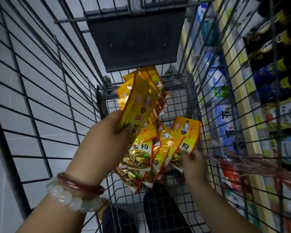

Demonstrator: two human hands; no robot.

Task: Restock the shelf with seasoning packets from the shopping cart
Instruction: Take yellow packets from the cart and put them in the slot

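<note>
head | left grip (110, 130) clamped on packet stack (138, 101) | right grip (194, 163) pinching packet (186, 133)

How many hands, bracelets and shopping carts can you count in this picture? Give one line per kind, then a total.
Hands: 2, the left hand and the right hand, each holding yellow seasoning packets
Bracelets: 2, a red bangle and a white bead bracelet
Shopping carts: 1
Total: 5

A wire shopping cart (183, 105) held yellow seasoning packets (141, 165) piled on its mesh floor, spread from the middle toward the right wall. A dark flap (136, 39) hung at the far end. Shelves (242, 115) of bagged goods stood just beyond the right wall.
</note>
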